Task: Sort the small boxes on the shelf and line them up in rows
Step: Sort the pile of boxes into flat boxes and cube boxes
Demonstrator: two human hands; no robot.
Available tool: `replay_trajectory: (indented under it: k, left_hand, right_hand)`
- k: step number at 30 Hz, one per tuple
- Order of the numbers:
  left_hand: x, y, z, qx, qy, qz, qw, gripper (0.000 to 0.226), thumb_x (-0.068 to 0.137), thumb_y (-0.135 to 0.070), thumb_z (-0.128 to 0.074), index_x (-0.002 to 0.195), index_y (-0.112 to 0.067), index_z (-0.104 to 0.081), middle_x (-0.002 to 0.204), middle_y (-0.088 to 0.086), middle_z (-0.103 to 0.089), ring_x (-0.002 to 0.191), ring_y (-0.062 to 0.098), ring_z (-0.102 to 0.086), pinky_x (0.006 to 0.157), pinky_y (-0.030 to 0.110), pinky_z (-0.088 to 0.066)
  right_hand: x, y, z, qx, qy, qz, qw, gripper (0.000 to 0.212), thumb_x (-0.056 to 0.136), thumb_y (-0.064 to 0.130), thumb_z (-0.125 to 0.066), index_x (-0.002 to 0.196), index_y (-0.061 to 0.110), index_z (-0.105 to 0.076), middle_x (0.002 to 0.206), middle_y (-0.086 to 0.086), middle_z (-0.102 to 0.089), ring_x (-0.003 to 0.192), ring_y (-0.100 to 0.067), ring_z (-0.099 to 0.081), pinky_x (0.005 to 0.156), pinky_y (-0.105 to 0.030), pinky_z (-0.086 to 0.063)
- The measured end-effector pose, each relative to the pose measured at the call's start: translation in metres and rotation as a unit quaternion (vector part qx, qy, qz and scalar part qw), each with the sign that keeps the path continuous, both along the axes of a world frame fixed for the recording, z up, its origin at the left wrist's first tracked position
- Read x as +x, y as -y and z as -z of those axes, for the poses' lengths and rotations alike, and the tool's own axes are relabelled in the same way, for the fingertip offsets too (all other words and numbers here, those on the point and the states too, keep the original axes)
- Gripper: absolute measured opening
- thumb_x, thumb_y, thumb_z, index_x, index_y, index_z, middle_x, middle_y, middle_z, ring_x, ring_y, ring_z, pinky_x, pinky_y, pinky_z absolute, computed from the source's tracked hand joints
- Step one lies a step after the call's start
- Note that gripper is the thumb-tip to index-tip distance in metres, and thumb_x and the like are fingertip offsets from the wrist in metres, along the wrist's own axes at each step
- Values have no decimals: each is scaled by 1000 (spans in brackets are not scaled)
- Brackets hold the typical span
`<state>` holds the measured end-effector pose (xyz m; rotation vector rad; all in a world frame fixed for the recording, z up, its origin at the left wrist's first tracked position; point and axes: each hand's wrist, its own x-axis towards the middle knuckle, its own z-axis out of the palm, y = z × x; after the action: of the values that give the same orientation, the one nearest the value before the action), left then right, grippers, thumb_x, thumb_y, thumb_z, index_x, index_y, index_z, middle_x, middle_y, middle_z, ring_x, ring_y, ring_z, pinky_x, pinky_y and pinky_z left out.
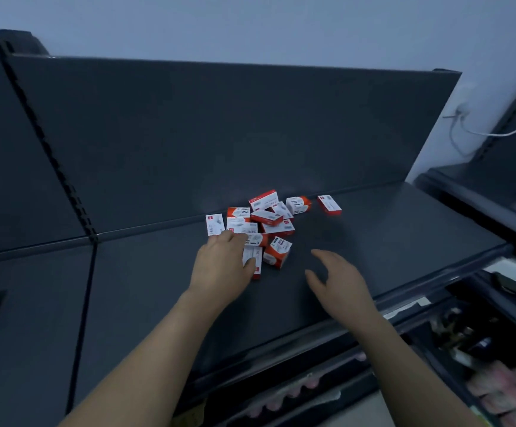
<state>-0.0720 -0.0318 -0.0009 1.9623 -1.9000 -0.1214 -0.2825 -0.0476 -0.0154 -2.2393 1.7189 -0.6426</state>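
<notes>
- The whole frame is looking dim, with a cool bluish cast.
- The small boxes (266, 217) are standing out brightest, their print blurring beyond reading.
- A faint sheen is showing on the back panel (219, 134) just above them.
- A soft shadow is falling on the shelf (398, 241) right of centre.
- Straight edges are bowing near the borders; the lower right is smearing.

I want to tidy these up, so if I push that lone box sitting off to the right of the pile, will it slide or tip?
The lone box lies on a broad face, so it will probably slide, not tip. The shelf looks smooth, so little drag is likely. It looks like small cardboard, so likely light and stiff.
</notes>
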Motion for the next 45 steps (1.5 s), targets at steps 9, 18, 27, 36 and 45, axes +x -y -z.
replay_trajectory:
  k: [9,18,27,36,45]
  left_hand:
    - [4,57,6,50,-18,23,998,44,92,-34,-55,134,-20,-48,135,2,-49,122,19,-47,96,33,-44]
    - [16,84,17,92,-18,125,988,46,96,-37,-49,139,-24,-43,141,-3,-42,122,14,-47,99,29,-42]
    - [21,82,13,76,-117,93,986,52,91,-42,-57,138,-25,-41,133,-8,-36,113,9,-50,88,18,-41]
    - [29,39,0,-55,-177,-20,983,42,83,-25,-66,122,-30,-52,109,-14,-39,95,5,-54,83,23,-48]
    - [56,-49,8,-95,-175,-201,959,38,77,-19,-63,112,-29,-50,103,-14,-55,96,10,-48,81,26,-44]
  right_hand:
    - [20,44,-2,48,9,-33,998,61,84,47,-65,136,21,-46,135,7,-50,124,-10,-45,96,-18,-32]
    - [37,70,8,89,25,-55,994,58,72,65,-66,121,34,-56,109,18,-48,104,-1,-44,84,-15,-35]
    - [34,80,-4,85,52,-64,993,43,71,57,-72,105,43,-49,102,22,-50,92,6,-50,71,-9,-38]
    - [52,88,-21,43,111,-129,984,62,75,37,-76,129,30,-47,124,20,-40,99,8,-43,73,-4,-35]
    - [111,55,-14,29,145,-273,950,47,72,27,-78,112,28,-52,113,12,-46,96,11,-47,80,-1,-37]
